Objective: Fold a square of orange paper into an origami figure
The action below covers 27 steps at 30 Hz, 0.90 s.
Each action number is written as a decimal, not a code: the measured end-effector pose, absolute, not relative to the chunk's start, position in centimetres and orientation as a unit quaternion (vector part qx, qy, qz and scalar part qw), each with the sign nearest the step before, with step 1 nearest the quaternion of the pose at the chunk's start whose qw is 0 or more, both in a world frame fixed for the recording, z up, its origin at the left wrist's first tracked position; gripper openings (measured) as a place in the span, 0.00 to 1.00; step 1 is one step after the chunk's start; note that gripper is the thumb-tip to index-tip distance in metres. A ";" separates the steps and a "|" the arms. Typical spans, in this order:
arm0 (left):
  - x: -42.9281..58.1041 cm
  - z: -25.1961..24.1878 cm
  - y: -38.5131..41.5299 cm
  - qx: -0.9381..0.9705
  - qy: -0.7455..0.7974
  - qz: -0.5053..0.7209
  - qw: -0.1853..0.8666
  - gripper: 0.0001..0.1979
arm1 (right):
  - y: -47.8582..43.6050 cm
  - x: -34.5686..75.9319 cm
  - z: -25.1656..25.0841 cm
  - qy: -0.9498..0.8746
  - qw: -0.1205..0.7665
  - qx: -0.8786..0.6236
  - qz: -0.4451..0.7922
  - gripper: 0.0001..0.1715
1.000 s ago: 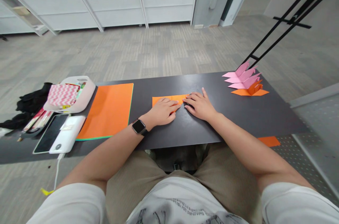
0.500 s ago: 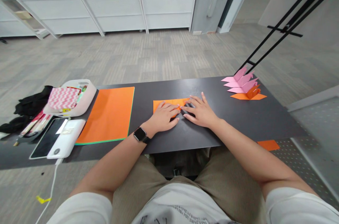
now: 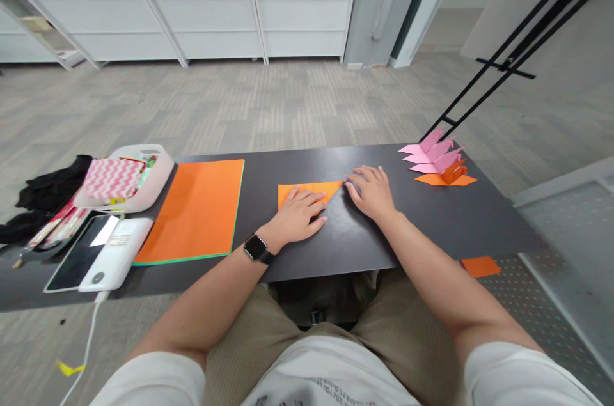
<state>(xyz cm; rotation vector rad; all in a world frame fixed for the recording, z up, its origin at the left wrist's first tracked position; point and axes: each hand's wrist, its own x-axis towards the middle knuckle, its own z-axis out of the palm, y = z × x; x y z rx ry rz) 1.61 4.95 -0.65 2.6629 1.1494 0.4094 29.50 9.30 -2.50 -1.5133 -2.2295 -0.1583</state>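
A folded piece of orange paper lies on the dark table in front of me, its right end narrowing to a point. My left hand rests flat on top of it with the fingers stretched out, covering its lower part. At the paper's right tip is my right hand, fingers slightly bent and apart, the index fingertip close to that point. Whether it touches the tip I cannot tell. Several folded paper birds, pink ones and an orange one, stand in a row toward the table's right end.
Left of my hands lies a stack of orange sheets with a green edge beneath. Beyond it are a white basket, a phone, a white power bank with a cable, and black cloth. An orange paper piece lies below the table's right edge.
My right hand has slid right and slightly up, away from my left hand, to the paper's tip. The paper's right part is now uncovered. My left hand has stayed on the paper.
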 end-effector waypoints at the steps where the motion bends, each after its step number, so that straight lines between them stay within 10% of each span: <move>1: 1.6 -0.7 4.9 0.904 0.391 0.137 0.103 0.19 | 9.0 29.2 -2.4 -0.830 0.215 -0.512 -0.043 0.21; 27: -0.6 0.8 2.7 0.905 0.398 0.102 0.109 0.18 | 8.7 28.4 -2.7 -0.869 0.219 -0.442 0.026 0.21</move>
